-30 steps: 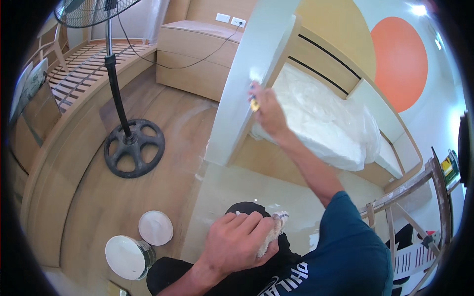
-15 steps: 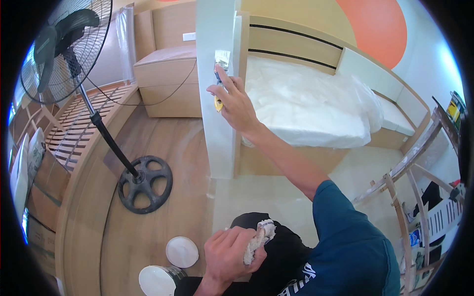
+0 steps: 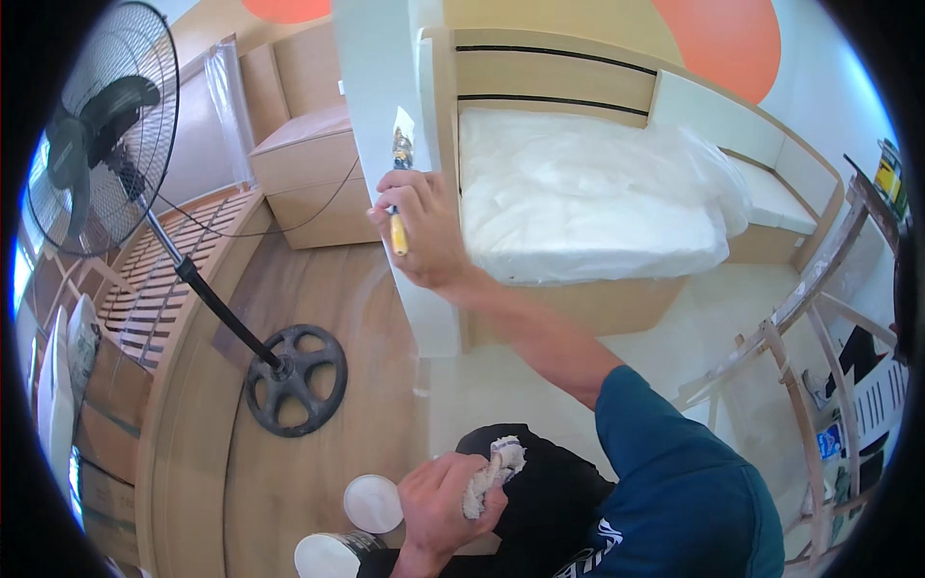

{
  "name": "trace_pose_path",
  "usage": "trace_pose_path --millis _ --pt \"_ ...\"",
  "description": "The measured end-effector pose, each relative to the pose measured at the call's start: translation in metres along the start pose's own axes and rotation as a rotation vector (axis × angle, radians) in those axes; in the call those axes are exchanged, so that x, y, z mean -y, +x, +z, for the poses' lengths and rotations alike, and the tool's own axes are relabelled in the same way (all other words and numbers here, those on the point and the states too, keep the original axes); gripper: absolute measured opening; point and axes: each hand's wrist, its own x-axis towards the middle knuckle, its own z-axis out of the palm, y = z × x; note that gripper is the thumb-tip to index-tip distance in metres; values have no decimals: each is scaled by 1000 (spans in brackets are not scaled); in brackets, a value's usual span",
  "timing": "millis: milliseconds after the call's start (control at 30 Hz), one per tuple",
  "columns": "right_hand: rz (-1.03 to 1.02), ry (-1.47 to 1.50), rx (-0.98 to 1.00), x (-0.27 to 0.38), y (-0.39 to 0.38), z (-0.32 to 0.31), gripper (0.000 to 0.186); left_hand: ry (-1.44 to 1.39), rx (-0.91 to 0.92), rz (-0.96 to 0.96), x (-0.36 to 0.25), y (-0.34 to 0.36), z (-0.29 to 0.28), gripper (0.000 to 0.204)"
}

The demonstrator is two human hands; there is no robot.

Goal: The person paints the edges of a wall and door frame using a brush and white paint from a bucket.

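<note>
My right hand [image 3: 421, 226] reaches up and away, its fingers closed around a paintbrush [image 3: 399, 236] with a yellow handle. The brush points upward; its tip is white and the part below it is smeared with paint. Behind the brush stands the narrow white end of a partition wall [image 3: 379, 58]. I cannot tell whether the tip touches it. Low in the view, my left hand [image 3: 443, 506] is closed around a crumpled whitish rag [image 3: 499, 467], which sticks out past the thumb, in front of my dark trousers [image 3: 549, 482].
A black standing fan [image 3: 297, 380] stands on the wood floor at left, its cord [image 3: 279, 231] running toward the partition. Near my left hand are a white bucket [image 3: 328, 557] and a round white lid [image 3: 373, 503]. A plastic-covered mattress [image 3: 588, 193] lies beyond; a ladder-like wooden frame [image 3: 795, 405] leans at right.
My right hand has drawn down a little, and the paintbrush has turned so its tip looks narrower. The whole view has shifted slightly. My left hand still grips the rag.
</note>
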Motion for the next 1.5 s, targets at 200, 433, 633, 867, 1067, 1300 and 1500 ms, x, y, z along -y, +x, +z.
trace_pose_path --millis 200,433,633,867,1067,1300,1500 --pt "119 86 -145 -5 13 30 29 22 24 -56 2 -1 -1 20" --pt "159 118 -137 -1 -8 15 29 13 17 -62 -1 -3 5 20" --pt "199 139 -151 -19 8 16 26 26 42 -53 0 -2 8 20" --pt "243 148 -42 4 -18 1 26 42 32 -65 2 -2 11 22" --pt "230 129 -95 -20 3 13 26 31 52 -65 0 -1 13 20" --pt "353 157 7 1 -64 9 28 47 50 -83 -2 -4 14 22" --pt "187 109 -99 -14 -11 17 28 45 64 -76 -3 -3 15 20"
